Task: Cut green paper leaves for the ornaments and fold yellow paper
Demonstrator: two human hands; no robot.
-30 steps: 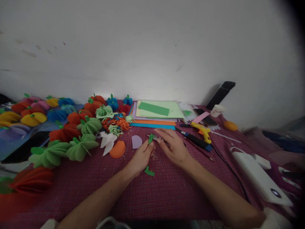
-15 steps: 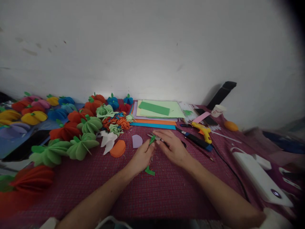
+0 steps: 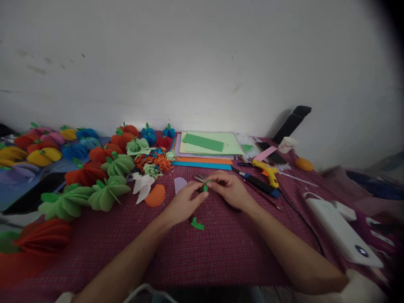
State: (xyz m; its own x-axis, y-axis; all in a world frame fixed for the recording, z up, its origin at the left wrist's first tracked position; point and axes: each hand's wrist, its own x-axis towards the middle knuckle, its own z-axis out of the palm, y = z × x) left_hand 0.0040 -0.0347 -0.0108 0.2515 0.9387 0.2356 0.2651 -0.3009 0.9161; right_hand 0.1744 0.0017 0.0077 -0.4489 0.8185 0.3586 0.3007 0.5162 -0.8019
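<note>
Though bright, pinched green piece [image 3: 205,187] half-hidden

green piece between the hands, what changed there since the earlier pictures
The green piece has shifted slightly right, and the right hand now pinches it together with the left hand. The scissors, whose blades were at the piece, now show beyond it; whether they were let go is unclear. The loose green scrap, orange cutouts and glue gun stayed put.
</note>
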